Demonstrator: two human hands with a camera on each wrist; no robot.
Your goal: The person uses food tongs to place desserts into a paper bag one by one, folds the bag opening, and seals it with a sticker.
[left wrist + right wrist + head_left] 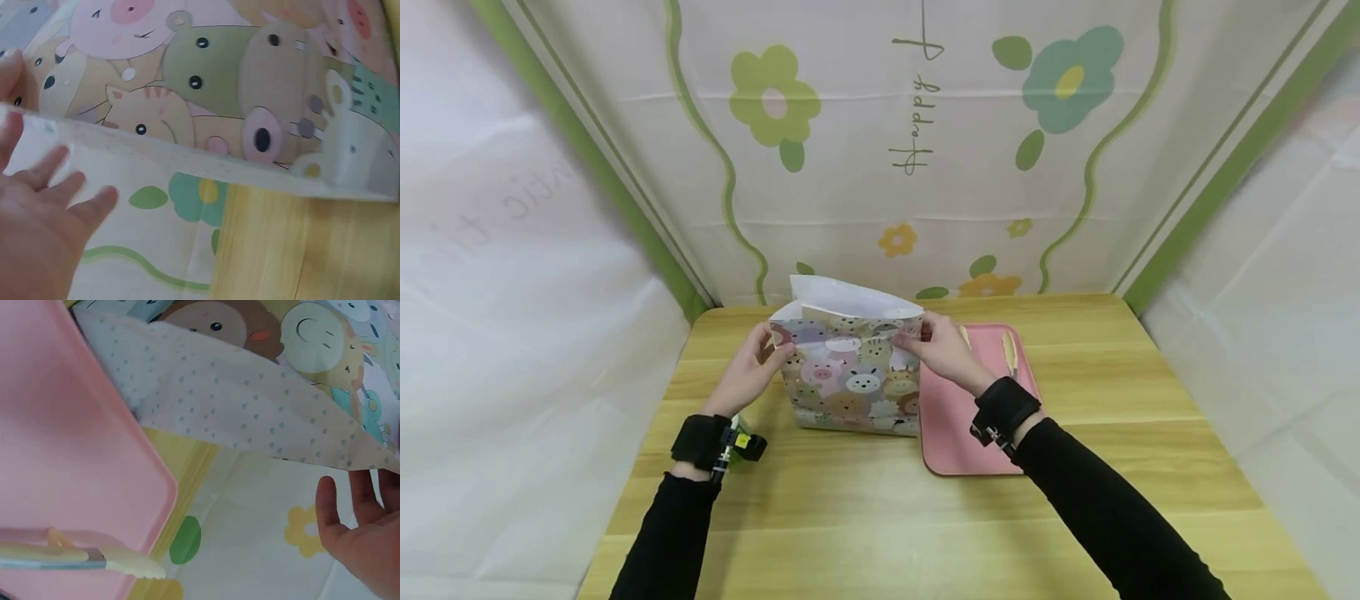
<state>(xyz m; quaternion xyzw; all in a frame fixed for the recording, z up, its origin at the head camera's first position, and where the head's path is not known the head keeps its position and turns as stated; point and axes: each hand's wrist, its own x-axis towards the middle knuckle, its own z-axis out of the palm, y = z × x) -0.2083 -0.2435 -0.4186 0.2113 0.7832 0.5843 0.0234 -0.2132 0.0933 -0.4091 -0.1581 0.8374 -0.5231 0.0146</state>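
Note:
A paper bag (850, 383) printed with cartoon animals stands upright on the table, its white-lined mouth spread apart at the top. My left hand (748, 367) pinches the bag's upper left edge, thumb on the front face. At the upper right edge my right hand (951, 350) pinches it the same way. In the left wrist view, the left hand (50, 219) has its thumb and a finger at the bag's edge while other fingers stay off it. The right wrist view shows the bag's dotted side panel (237, 400) and the right hand (369, 531) at its top corner.
To the right of the bag lies a pink tray (955, 433), partly under my right arm. Tongs (1010, 354) with cream-coloured tips lie on the tray. A small green object (735, 454) is partly hidden behind my left wrist. A printed cloth hangs behind the wooden table (850, 533).

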